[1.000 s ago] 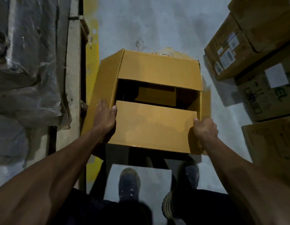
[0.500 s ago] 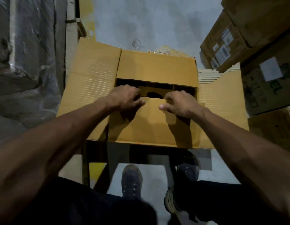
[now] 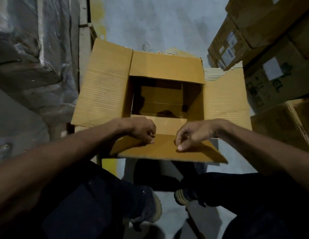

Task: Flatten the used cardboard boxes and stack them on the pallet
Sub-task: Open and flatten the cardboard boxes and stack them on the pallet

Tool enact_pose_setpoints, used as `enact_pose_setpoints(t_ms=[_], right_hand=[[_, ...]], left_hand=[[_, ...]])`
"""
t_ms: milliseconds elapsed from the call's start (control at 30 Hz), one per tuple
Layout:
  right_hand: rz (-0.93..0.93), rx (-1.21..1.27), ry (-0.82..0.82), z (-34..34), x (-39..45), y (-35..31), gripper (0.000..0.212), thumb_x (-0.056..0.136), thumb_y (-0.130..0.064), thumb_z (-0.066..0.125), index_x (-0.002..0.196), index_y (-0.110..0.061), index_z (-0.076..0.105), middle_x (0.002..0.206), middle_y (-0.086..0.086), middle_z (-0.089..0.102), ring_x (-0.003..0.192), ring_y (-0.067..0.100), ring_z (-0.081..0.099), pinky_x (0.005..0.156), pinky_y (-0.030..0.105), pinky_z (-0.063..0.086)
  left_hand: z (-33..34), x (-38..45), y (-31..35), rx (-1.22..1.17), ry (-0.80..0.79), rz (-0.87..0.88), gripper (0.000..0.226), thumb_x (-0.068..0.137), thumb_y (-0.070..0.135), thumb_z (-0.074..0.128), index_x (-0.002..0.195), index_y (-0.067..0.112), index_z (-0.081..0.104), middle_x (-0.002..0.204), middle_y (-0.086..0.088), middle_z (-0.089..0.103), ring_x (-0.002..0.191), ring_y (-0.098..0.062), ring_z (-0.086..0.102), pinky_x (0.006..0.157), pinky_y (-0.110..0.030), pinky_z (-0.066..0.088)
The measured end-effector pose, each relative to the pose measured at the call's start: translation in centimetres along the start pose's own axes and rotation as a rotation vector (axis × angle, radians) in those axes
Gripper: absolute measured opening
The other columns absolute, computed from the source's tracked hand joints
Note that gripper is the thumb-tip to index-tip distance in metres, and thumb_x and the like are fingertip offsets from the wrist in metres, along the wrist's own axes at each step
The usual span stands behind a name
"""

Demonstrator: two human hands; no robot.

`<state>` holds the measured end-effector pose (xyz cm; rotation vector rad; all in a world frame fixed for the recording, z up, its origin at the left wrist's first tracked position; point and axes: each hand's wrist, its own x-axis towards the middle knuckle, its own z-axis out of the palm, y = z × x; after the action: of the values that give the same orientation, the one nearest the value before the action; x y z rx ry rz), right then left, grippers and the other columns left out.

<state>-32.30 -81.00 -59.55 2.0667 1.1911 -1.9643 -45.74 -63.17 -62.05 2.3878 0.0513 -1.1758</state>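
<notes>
Head view: brown cardboard box (image 3: 165,69), four flaps spread, interior shadowed; left hand (image 3: 141,129) and right hand (image 3: 193,133), fingers curled, pinch near flap (image 3: 167,149); fingertip contact blurred.

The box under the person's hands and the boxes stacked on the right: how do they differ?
The open box has its flaps spread and shows a dark inside; the stacked boxes are closed. The open box has plain faces; the stacked boxes carry white labels and printing. The open box sits alone; the others are piled up. Both are brown cardboard.

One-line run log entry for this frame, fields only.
stage: opening flaps | cardboard box: upright, unflattened | near flap: folded out | left hand: on flap | right hand: on flap
</notes>
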Motion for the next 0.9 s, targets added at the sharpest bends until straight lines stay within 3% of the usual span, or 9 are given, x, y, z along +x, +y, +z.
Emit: enact_pose_setpoints(t_ms=[67,200,333,500,700,800,900], right_hand=[[0.116,-0.215,0.109,2.2,2.6,1.1,0.033,0.086,-0.042,0.075,0.11,-0.026,0.057,0.124,-0.002,0.052,0.108,0.017,0.052,0.097,0.038,0.049],[0.229,-0.327,0.391,5.3,6.0,2.9,0.081,0.082,-0.044,0.077,0.146,-0.027,0.031,0.135,0.003,0.046,0.116,0.023,0.052,0.094,0.041,0.051],[0.302,-0.37,0.463,6.4,8.1,3.6,0.051,0.089,-0.047,0.07,0.126,-0.022,0.045,0.107,0.002,0.053,0.093,0.018,0.053,0.079,0.036,0.051],[0.279,-0.428,0.641,7.4,9.5,4.1,0.018,0.101,-0.034,0.055,0.112,-0.02,0.054,0.09,-0.001,0.056,0.08,0.018,0.057,0.069,0.033,0.049],[0.254,-0.53,0.586,10.0,8.6,4.0,0.01,0.101,-0.023,0.052,0.111,-0.021,0.056,0.09,0.0,0.055,0.077,0.02,0.054,0.064,0.033,0.043],[0.247,-0.411,0.509,11.5,8.5,3.8,0.017,0.099,-0.022,0.055,0.117,-0.021,0.053,0.103,0.001,0.06,0.089,0.02,0.058,0.078,0.035,0.052],[0.251,-0.066,0.359,9.8,8.4,3.8,0.037,0.093,-0.033,0.064,0.128,-0.027,0.052,0.124,0.001,0.06,0.105,0.019,0.057,0.095,0.04,0.051]], left_hand=[[2.1,1.7,0.2,-0.025,0.016,-0.072,0.036,0.091,0.039,0.067,0.12,0.019,0.057,0.12,-0.001,0.058,0.106,-0.018,0.055,0.087,-0.033,0.047],[5.3,4.5,0.1,-0.075,0.061,-0.236,0.054,0.08,0.043,0.078,0.121,0.02,0.051,0.118,-0.002,0.059,0.105,-0.019,0.056,0.081,-0.032,0.046],[7.6,5.8,-0.1,0.083,0.234,-0.361,0.06,0.08,0.049,0.077,0.123,0.019,0.048,0.115,-0.003,0.06,0.103,-0.021,0.058,0.08,-0.033,0.046],[8.7,6.0,0.4,0.151,0.385,-0.365,0.024,0.096,0.031,0.061,0.116,0.02,0.056,0.106,-0.002,0.062,0.095,-0.019,0.059,0.083,-0.033,0.046],[9.8,4.1,1.0,0.259,0.307,-0.257,0.018,0.101,0.023,0.052,0.118,0.02,0.059,0.107,-0.003,0.064,0.096,-0.022,0.061,0.076,-0.033,0.043],[10.8,3.4,1.0,0.23,0.206,-0.258,0.026,0.099,0.033,0.057,0.121,0.02,0.055,0.114,-0.004,0.062,0.1,-0.022,0.058,0.079,-0.033,0.04],[10.4,3.2,0.2,0.119,0.135,-0.29,0.036,0.093,0.043,0.064,0.119,0.02,0.053,0.116,-0.004,0.06,0.099,-0.021,0.055,0.079,-0.033,0.041]])
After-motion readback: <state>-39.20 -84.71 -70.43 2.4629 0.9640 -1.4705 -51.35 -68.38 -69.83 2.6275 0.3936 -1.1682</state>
